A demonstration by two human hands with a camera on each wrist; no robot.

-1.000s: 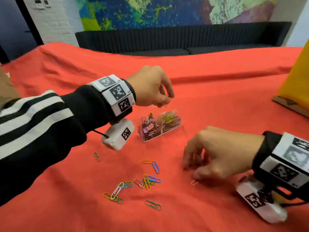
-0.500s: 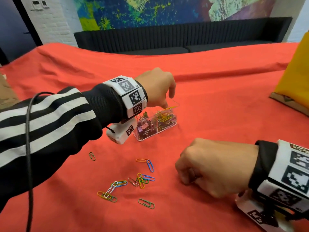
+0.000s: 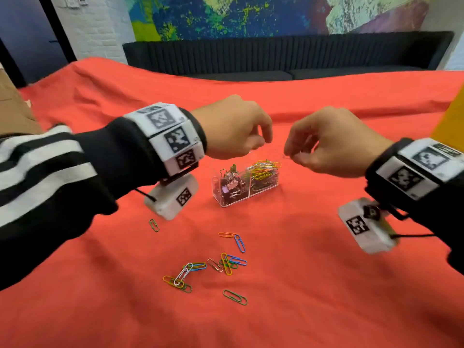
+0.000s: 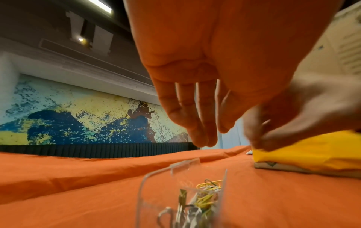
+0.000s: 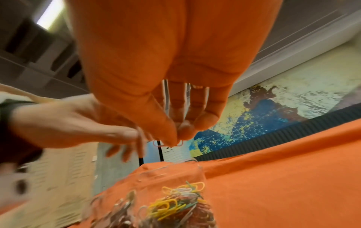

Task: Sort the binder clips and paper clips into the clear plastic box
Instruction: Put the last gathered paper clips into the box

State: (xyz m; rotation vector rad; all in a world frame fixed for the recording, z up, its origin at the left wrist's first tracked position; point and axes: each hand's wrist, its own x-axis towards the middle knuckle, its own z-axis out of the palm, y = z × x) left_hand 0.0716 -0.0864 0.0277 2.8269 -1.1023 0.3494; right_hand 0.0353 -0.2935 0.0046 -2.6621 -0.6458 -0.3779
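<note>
The right hand (image 3: 334,144) hovers above the clear plastic box (image 3: 247,183), its thumb and forefinger tips closed on one thin pink paper clip (image 5: 168,143). The left hand (image 3: 233,129) hangs beside it over the box, fingers (image 4: 197,123) loosely extended and holding nothing. The box has two compartments: binder clips (image 3: 229,184) in the left, coloured paper clips (image 3: 263,172) in the right. About fourteen loose paper clips (image 3: 213,267) lie on the red-covered table (image 3: 326,285). The wrist bands carry square black-and-white markers; no writing is legible.

One box (image 3: 247,188) is seen, two hands (image 3: 234,129), and about fourteen loose clips (image 3: 227,264) on the cloth (image 3: 313,285).
</note>
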